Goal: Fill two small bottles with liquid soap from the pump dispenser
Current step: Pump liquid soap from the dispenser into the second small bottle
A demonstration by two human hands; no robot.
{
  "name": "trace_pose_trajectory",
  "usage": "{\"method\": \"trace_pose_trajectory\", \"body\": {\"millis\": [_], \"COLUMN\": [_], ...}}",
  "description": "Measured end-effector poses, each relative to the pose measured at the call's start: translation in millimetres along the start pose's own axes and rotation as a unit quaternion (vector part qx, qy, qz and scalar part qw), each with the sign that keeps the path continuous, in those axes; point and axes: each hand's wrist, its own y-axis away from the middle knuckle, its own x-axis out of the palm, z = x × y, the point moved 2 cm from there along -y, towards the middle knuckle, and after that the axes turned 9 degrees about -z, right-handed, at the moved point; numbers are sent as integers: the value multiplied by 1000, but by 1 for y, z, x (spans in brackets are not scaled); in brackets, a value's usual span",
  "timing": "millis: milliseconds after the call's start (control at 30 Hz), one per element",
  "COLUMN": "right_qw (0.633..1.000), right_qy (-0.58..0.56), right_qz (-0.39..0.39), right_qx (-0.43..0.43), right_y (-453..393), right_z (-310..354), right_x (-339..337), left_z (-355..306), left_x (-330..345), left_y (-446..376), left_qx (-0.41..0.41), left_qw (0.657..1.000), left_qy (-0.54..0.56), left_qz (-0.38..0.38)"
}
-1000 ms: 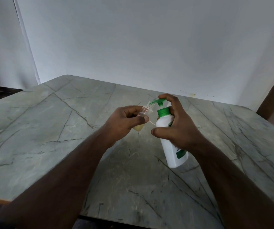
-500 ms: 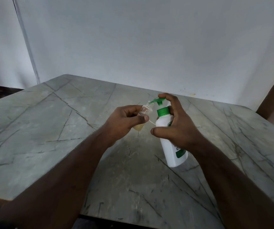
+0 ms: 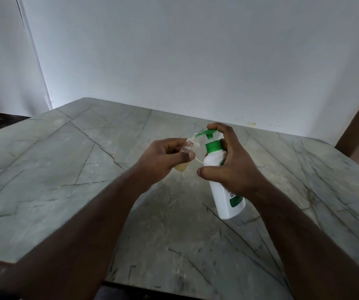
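Soap bottles held above the tabletop (image 3: 66,169)

Left hand (image 3: 163,161) grips a small clear bottle (image 3: 188,151) — mouth at the green nozzle; right hand (image 3: 230,167) wraps the pump dispenser (image 3: 224,191), forefinger atop the pump.

At frame centre, the left hand (image 3: 163,161) pinches a small clear plastic bottle (image 3: 188,153), yellowish liquid at its bottom, tilted under the green pump nozzle (image 3: 206,133) of a white plastic dispenser (image 3: 224,191) gripped by the right hand (image 3: 232,167) above the grey marble table (image 3: 66,169).
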Motion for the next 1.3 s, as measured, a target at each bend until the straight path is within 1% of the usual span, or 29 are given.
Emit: {"method": "trace_pose_trajectory", "body": {"millis": [933,1300], "right_qw": [1000,1000], "right_qy": [-2,-4], "right_qz": [5,0], "right_qx": [2,-1], "right_y": [0,0], "right_z": [-2,0], "right_x": [2,1], "left_z": [0,1], "left_x": [0,0], "left_y": [0,1], "left_qx": [17,12], "left_qw": [999,1000], "left_qy": [-27,-21], "left_qz": [-10,-5]}}
